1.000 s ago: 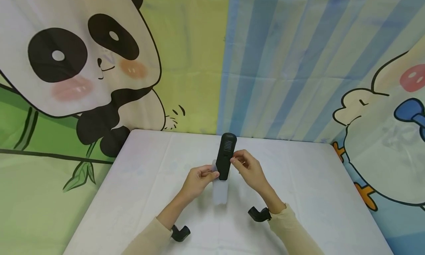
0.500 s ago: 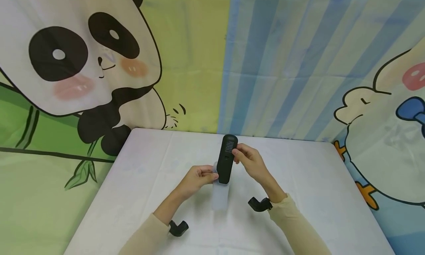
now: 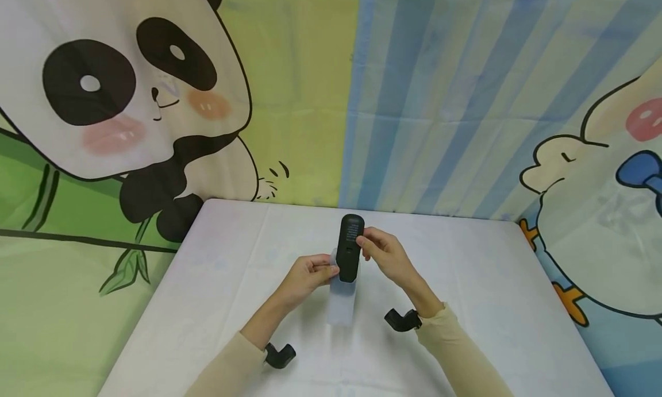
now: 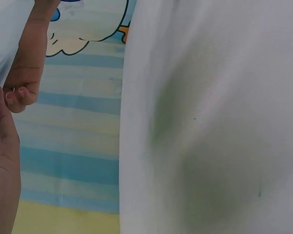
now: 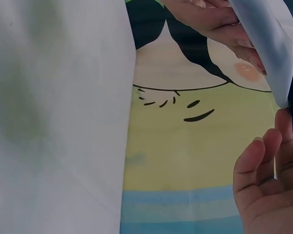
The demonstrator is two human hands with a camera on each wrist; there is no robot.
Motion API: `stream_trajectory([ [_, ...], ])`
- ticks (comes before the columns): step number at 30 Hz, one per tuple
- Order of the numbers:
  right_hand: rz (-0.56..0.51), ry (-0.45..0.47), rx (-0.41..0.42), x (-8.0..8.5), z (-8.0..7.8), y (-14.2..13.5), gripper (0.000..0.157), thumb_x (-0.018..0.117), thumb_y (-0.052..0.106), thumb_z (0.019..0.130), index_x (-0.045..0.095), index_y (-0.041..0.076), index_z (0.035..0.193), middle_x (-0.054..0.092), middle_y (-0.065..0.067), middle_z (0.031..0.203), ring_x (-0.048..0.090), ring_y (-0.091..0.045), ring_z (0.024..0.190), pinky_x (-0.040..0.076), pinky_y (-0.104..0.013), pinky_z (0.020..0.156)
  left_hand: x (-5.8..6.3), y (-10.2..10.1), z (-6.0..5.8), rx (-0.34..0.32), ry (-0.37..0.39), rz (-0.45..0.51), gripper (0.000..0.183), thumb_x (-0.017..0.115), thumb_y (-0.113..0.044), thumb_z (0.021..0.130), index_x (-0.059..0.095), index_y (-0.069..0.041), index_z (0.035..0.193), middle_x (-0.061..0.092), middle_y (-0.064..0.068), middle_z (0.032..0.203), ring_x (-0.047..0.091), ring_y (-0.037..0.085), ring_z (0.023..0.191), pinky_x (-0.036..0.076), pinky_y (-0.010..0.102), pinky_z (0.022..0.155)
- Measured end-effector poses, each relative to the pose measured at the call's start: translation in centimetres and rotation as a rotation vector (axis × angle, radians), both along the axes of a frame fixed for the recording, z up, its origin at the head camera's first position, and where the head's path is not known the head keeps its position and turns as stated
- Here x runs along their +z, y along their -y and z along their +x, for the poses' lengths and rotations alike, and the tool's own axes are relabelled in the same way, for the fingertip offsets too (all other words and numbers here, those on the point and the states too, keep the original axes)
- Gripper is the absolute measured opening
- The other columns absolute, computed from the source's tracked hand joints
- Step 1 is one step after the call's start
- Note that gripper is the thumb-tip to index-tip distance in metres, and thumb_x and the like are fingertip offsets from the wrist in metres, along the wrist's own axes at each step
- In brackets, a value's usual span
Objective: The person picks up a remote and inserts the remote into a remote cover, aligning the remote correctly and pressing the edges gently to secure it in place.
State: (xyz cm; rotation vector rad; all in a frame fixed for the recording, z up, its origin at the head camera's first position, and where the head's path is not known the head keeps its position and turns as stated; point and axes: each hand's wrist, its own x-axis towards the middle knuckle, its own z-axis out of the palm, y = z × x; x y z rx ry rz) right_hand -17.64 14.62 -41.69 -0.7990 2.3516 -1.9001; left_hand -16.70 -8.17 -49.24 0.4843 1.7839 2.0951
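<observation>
Holding black device (image 3: 349,250) slightly tilted over white surface (image 3: 481,270), against pale sleeve (image 3: 341,305); can't tell whether inside. Pinching device's right edge with fingers of right hand (image 3: 388,259); gripping sleeve at device's lower left edge with fingers of left hand (image 3: 306,278).

a pale cover (image 4: 9,41) is held by the left hand (image 4: 6,146). the right hand (image 4: 27,78) is seen behind it, with fingers bent. shadows (image 4: 168,114) are cast on the white table (image 4: 263,87), beside a striped cloth (image 4: 73,131).
</observation>
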Motion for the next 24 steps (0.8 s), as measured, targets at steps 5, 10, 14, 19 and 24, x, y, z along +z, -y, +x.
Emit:
stream_trajectory([
  [5,0.014,0.007,0.022,-0.11,-0.05,-0.03,0.012,0.051,-0.002,0.103,0.062,-0.007,0.103,0.052,-0.030,0.079,0.051,-0.046,0.071,0.050,-0.041,0.064,0.11,-0.13,-0.07,0.018,0.013,0.002,0.042,0.071,-0.022,0.096,0.064,0.009,0.124,0.072,0.010,0.111,0.069,0.019,0.102,0.054,0.038,0.091],
  [10,0.032,0.025,-0.004,-0.30,0.09,-0.14,0.014,0.053,-0.001,0.103,0.064,-0.007,0.107,0.056,-0.031,0.082,0.054,-0.039,0.072,0.052,-0.045,0.065,0.17,-0.37,-0.17,0.024,0.037,0.023,0.040,0.069,-0.018,0.097,0.063,0.010,0.125,0.072,0.010,0.111,0.069,0.018,0.102,0.054,0.039,0.091],
  [14,0.046,0.028,-0.017,-0.27,0.18,-0.13,0.015,0.054,-0.001,0.102,0.066,-0.007,0.110,0.060,-0.028,0.087,0.056,-0.019,0.072,0.052,-0.046,0.065,0.13,-0.54,-0.29,0.033,0.048,0.046,0.038,0.068,-0.015,0.098,0.062,0.012,0.124,0.072,0.010,0.111,0.069,0.018,0.102,0.054,0.039,0.091],
  [19,0.062,0.023,-0.031,-0.16,0.33,-0.01,0.018,0.056,0.000,0.101,0.068,-0.007,0.113,0.064,-0.018,0.087,0.057,-0.013,0.073,0.052,-0.048,0.064,0.23,-0.75,-0.51,0.042,0.047,0.073,0.039,0.068,-0.014,0.097,0.061,0.013,0.123,0.072,0.013,0.112,0.068,0.019,0.103,0.054,0.039,0.092],
  [24,0.078,0.021,-0.040,-0.26,0.56,0.05,0.019,0.058,0.000,0.101,0.068,-0.008,0.115,0.063,-0.025,0.082,0.058,-0.013,0.072,0.052,-0.050,0.064,0.26,-0.91,-0.71,0.034,0.034,0.108,0.041,0.068,-0.015,0.098,0.060,0.014,0.125,0.071,0.015,0.115,0.068,0.021,0.106,0.053,0.040,0.093],
])
